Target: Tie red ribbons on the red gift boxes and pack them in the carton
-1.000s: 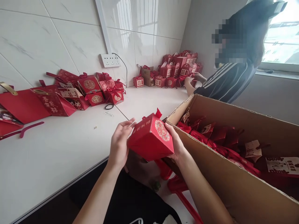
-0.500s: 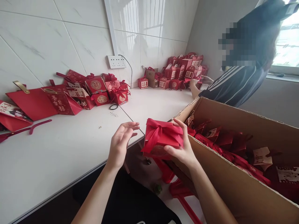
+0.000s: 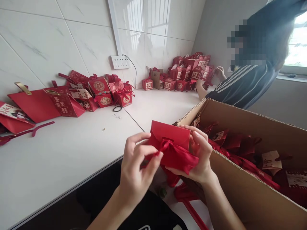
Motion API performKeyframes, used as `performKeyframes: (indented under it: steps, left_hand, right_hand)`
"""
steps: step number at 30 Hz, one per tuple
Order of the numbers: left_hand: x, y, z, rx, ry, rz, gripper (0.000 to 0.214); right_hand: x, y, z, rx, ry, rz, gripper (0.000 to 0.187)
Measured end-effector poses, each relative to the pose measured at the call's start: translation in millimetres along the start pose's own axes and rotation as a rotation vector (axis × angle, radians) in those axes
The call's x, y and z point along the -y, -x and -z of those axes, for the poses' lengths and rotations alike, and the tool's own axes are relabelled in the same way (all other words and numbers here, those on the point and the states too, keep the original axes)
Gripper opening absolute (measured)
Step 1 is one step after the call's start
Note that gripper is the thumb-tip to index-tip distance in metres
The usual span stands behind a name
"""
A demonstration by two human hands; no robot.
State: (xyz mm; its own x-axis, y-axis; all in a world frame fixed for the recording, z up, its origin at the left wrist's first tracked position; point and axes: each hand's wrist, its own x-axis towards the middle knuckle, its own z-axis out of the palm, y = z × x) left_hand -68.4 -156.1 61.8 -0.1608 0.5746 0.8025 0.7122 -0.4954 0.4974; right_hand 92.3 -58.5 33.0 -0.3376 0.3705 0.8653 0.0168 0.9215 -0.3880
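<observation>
A red gift box (image 3: 176, 134) with a curved flap and a slot hangs in the air over the table's front edge. My right hand (image 3: 202, 156) is closed around its right side, thumb up along the edge and fingers partly hidden behind it. A dark red ribbon (image 3: 181, 156) is tied at the slot, its wide tail spread across the lower part of the box. Thumb and index finger of my left hand (image 3: 140, 159) pinch the ribbon's other end at the box's left side.
An open cardboard carton (image 3: 230, 174) holding several red boxes stands at the right. Along the wall on the white table (image 3: 59, 150) sit red gift boxes (image 3: 99, 88) and, farther back, a stack of more boxes (image 3: 187, 72). A co-worker (image 3: 249, 73) reaches toward that stack. A black ring (image 3: 117, 109) lies nearby.
My left hand has come in from the left and taken the ribbon's end. My right hand has tilted the box, so its top flap and slot now face me. The co-worker's far hand has lifted.
</observation>
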Motion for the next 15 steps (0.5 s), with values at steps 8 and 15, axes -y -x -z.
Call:
performKeyframes:
  steps: [8, 15]
  left_hand:
    - [-19, 14, -7.7, -0.002, -0.042, -0.125, 0.012]
    - [-22, 15, -7.0, 0.001, -0.043, -0.119, 0.013]
  right_hand:
    - [3, 3, 1, -0.068, 0.061, 0.048, 0.094]
    - [5, 2, 1, -0.058, 0.043, 0.041, 0.092]
